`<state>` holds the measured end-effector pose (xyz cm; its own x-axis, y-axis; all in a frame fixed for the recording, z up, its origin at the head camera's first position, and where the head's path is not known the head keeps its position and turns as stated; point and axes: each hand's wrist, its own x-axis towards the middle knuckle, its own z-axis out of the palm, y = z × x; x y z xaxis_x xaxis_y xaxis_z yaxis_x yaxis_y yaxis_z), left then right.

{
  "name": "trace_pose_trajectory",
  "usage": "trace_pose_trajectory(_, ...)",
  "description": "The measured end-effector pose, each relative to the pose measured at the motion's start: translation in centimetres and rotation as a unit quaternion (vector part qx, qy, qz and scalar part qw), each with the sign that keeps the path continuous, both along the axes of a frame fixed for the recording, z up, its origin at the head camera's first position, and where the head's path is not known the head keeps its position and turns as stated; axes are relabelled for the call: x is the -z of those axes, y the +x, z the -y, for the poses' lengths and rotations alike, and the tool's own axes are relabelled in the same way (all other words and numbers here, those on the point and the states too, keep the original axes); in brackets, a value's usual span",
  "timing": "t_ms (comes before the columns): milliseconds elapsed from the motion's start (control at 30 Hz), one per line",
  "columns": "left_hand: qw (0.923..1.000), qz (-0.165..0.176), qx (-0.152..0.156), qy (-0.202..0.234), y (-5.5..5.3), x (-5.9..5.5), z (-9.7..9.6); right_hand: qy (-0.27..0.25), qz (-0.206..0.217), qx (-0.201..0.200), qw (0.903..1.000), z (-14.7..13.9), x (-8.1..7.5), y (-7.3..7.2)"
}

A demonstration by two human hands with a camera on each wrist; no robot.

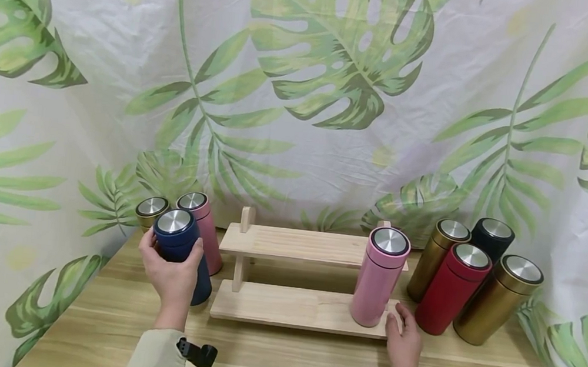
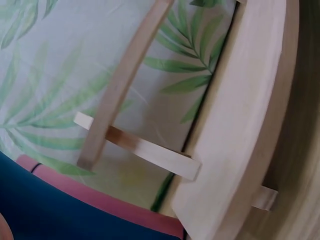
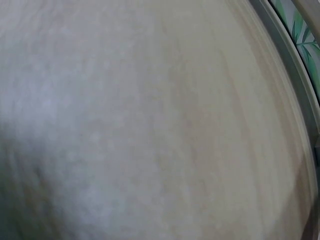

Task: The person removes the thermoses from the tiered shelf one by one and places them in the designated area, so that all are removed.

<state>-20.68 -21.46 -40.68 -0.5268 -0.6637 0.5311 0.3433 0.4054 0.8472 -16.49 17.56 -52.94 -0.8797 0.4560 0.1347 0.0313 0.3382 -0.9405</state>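
Observation:
My left hand (image 1: 170,278) grips a dark blue thermos bottle (image 1: 176,243) with a silver lid, thumb on one side and fingers on the other. The bottle leans slightly, left of a two-tier wooden shelf (image 1: 287,307). Its blue side (image 2: 75,210) fills the bottom left corner of the left wrist view. My right hand (image 1: 406,342) is at the right end of the lower tier, fingers loosely bent by the board's corner. Just left of it, a pink thermos bottle (image 1: 377,280) stands upright on that tier. The right wrist view shows mostly blurred tabletop (image 3: 215,125).
Behind the blue bottle stand a gold bottle (image 1: 152,208) and another pink bottle (image 1: 209,234). Right of the shelf are a red bottle (image 1: 450,293), two gold bottles (image 1: 495,303) and a black bottle (image 1: 492,238). A leaf-print cloth (image 1: 329,151) hangs behind the wooden table (image 1: 276,365).

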Motion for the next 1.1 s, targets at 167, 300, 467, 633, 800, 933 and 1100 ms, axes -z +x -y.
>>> trace_pose_trajectory(167, 0.9999, 0.007, 0.003, 0.012, -0.5, 1.0, 0.3, 0.000, 0.005, -0.001, 1.0000, 0.0, 0.0, 0.0)
trace_pose_trajectory(300, 0.9998, 0.013, 0.006, 0.012, -0.9, 1.6, 0.7, -0.002, 0.016, -0.004, 0.9999, 0.0, -0.1, -0.1)
trace_pose_trajectory(467, 0.9997, 0.018, 0.011, 0.016, -1.4, 2.3, 1.2, 0.004, 0.014, -0.008, 0.9999, -0.1, -0.2, -0.1)
trace_pose_trajectory(633, 0.9992, 0.022, 0.019, 0.029, -1.6, 3.1, 1.7, 0.004, 0.009, -0.013, 0.9999, 0.0, -0.1, 0.0)
trace_pose_trajectory(800, 0.9987, 0.039, 0.021, 0.025, -1.6, 3.5, 2.1, 0.002, 0.015, -0.011, 0.9998, 0.1, 0.0, 0.1)
trace_pose_trajectory(933, 0.9980, 0.058, 0.019, 0.016, -1.8, 3.3, 2.4, 0.006, 0.024, -0.007, 0.9997, 0.0, 0.0, 0.1)
trace_pose_trajectory(1100, 0.9959, 0.087, 0.025, 0.009, -2.1, 3.2, 2.8, 0.010, 0.015, -0.005, 0.9998, -0.1, 0.1, -0.1)
